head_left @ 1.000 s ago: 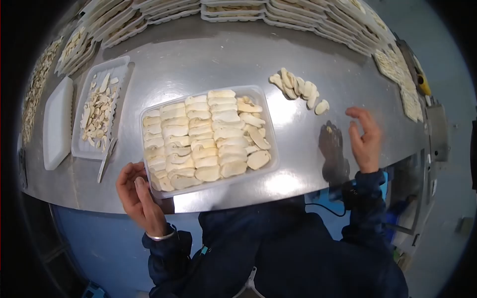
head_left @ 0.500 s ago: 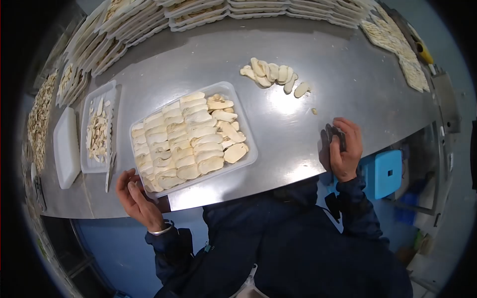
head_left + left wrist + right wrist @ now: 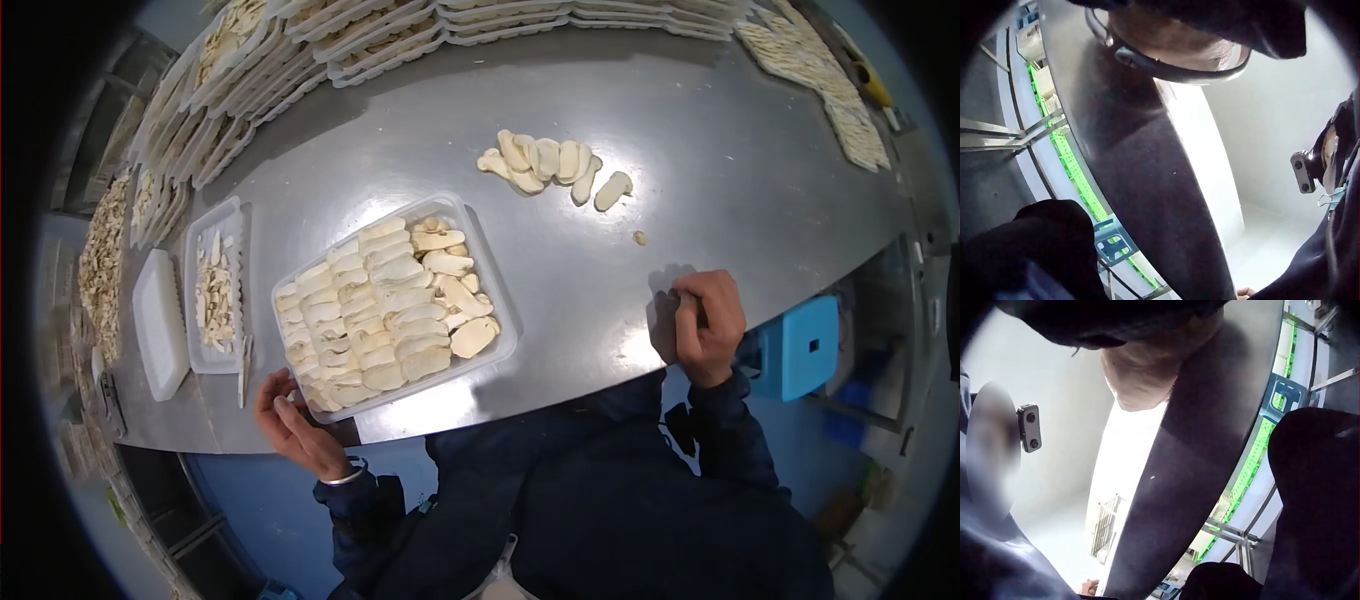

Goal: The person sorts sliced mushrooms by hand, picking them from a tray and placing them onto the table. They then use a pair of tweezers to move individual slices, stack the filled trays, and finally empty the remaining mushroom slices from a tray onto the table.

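Observation:
A clear plastic tray (image 3: 508, 335) packed with overlapping rows of pale mushroom slices (image 3: 372, 310) sits near the table's front edge. Beside its near left corner is my left hand (image 3: 302, 432), fingers loosely bent, fingertips right at the tray's side. My right hand (image 3: 712, 328) rests by the front edge, its fingers curled loosely toward the thumb; nothing shows in it. Beyond it lie a small mushroom bit (image 3: 640, 238), one separate slice (image 3: 613, 192) and a fanned row of slices (image 3: 545, 160). In both wrist views the fingers are mostly hidden.
To the left stand a tray of small offcuts (image 3: 238, 290), a knife (image 3: 244, 372) and a white upturned tray (image 3: 160, 325). Stacked filled trays (image 3: 385, 50) line the back. More slices (image 3: 815, 85) lie at the far right. A blue stool (image 3: 800, 345) stands below the table.
My right hand has drawn back toward the table's front edge and its fingers have curled in more. The left hand stays at the tray's corner. The head view has turned and shifted.

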The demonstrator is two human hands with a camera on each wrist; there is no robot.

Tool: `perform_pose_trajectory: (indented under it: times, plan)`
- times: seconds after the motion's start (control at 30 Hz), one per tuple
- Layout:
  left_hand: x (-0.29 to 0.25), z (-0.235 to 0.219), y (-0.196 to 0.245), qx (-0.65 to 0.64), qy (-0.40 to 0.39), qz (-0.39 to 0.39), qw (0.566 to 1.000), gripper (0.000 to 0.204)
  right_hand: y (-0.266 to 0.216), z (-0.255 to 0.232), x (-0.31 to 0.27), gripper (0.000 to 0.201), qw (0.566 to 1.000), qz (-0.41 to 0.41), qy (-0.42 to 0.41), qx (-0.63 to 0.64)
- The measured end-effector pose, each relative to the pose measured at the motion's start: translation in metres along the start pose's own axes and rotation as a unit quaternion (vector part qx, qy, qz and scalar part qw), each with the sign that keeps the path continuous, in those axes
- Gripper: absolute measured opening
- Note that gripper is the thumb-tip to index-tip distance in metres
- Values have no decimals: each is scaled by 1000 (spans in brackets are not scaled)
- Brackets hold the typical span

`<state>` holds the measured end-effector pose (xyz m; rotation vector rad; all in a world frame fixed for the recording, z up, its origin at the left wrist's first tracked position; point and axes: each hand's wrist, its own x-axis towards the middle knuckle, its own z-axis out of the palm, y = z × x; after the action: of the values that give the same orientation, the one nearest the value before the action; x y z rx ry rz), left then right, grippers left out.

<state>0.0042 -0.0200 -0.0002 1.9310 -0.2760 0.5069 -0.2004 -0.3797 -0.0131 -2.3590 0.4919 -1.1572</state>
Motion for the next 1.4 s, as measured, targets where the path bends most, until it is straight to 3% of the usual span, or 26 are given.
perform_pose_trajectory:
  times: [0.3,0.67,1.17,1.27,1.4]
  plan:
    - [2,3,1,48,3,6,999,29,15,2,-11,24,998,-39,13,48]
    - [-4,6,0,28,29,-4,999,31,12,-4,-8,29,995,-56,-32,82]
    - [-3,5,-1,-26,-30,-43,998,38,-8,5,-5,14,996,57,-43,-55]
    - [-2,-2,4,-5,-66,-45,997,38,-7,8,-7,12,994,51,-42,-90]
    - [-1,0,-1,-73,-74,-30,994,40,-10,11,-5,11,991,57,-46,-116]
